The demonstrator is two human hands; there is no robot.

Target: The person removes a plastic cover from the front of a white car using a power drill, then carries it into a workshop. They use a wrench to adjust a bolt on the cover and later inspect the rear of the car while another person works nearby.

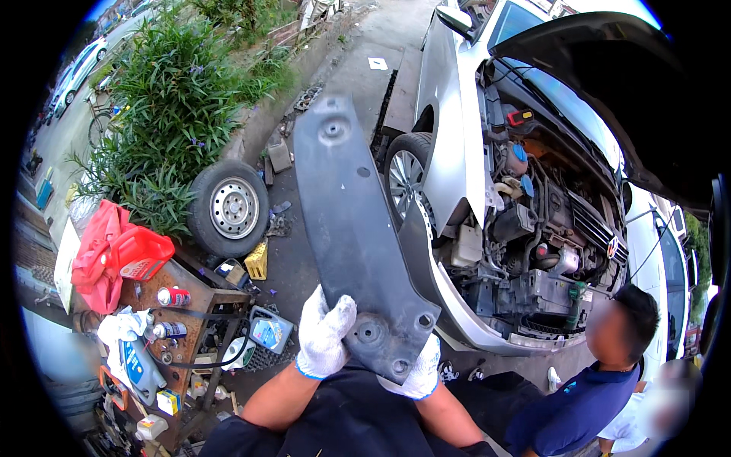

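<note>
A long dark grey car panel (346, 213) stands up in front of me, with round recessed mounting holes at both ends. My left hand (326, 335), in a white knitted glove, is closed on its lower left edge, the thumb lying over the near face. Wearing the same kind of glove, my right hand (420, 375) grips the lower right corner; its fingers are mostly hidden behind the panel. Beyond the panel's right side is a silver car (457, 114), its hood (609, 84) raised and its engine bay (533, 228) exposed.
On the left, a rusty workbench (194, 335) carries a red jug (145, 255), spray cans and a blue bottle. A loose wheel (231, 208) leans by the bushes. A person in dark blue (579, 411) is close on my right. A green power tool (576, 305) sits at the car's front.
</note>
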